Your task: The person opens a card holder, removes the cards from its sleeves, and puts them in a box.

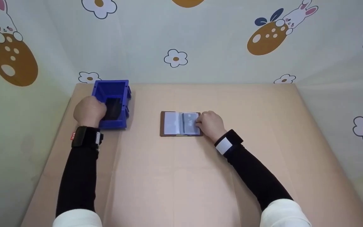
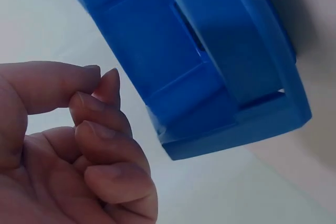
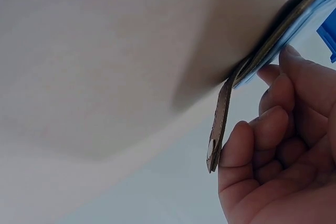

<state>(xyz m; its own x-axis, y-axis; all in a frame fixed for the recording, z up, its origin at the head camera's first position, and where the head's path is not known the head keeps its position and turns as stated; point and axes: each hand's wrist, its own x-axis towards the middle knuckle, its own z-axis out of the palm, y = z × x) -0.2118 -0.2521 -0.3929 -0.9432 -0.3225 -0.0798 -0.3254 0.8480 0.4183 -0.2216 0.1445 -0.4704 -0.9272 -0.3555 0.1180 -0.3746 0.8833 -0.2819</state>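
Observation:
On the table lies an open brown card holder with clear plastic sleeves. My right hand is at its right edge, thumb and index finger pinching a sleeve there. In the right wrist view, a brown strap with a snap sticks out from the cover beside the curled fingers. My left hand is next to the left wall of a blue plastic bin. Its fingers are curled, thumb tip against the index finger, and nothing shows between them in the left wrist view.
A dark flat thing lies inside the bin; its kind is unclear. A small red tag shows by the left wristband. Patterned cloth walls border the tan tabletop at the back and sides.

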